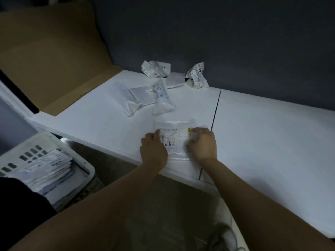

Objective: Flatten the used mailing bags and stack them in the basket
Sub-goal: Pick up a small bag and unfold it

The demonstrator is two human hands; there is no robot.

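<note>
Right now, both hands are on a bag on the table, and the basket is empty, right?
No, the basket is not empty: the head view shows a stack of flattened bags in it. The left hand and right hand are on a bag on the table.

The bag (175, 140) had print too tiny for us to read, our basket (90, 173) was cut off at left

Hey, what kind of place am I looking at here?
Probably a packing or mail-sorting corner: crumpled mailing bags on a white table, a basket of flattened bags beside it, cardboard at the back.
</note>
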